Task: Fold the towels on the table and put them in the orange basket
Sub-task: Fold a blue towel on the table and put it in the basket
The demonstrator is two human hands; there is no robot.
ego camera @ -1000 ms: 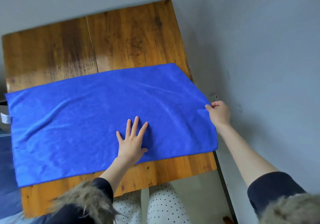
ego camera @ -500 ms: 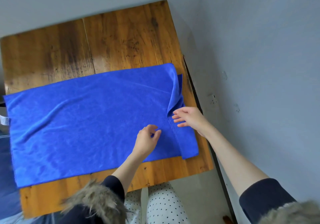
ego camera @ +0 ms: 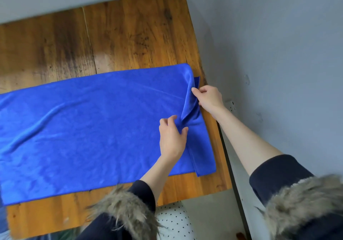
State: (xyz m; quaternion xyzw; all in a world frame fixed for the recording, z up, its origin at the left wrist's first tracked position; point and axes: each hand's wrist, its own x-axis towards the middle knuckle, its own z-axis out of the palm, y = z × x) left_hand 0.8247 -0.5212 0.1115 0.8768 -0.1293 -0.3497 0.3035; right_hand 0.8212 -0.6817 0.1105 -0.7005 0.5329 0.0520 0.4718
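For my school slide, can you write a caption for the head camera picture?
Both hands, left hand and right hand, pinch the raised right end of a blue towel on a wooden table.

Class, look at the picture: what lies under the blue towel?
The wooden table lies under the blue towel; bare wood shows beyond its far, near and right edges. At the right end a narrow strip is folded over. Anything else beneath the cloth is hidden.

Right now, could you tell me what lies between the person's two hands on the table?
In the head view, a raised fold of the blue towel stands between the left hand and the right hand; both hands pinch it.
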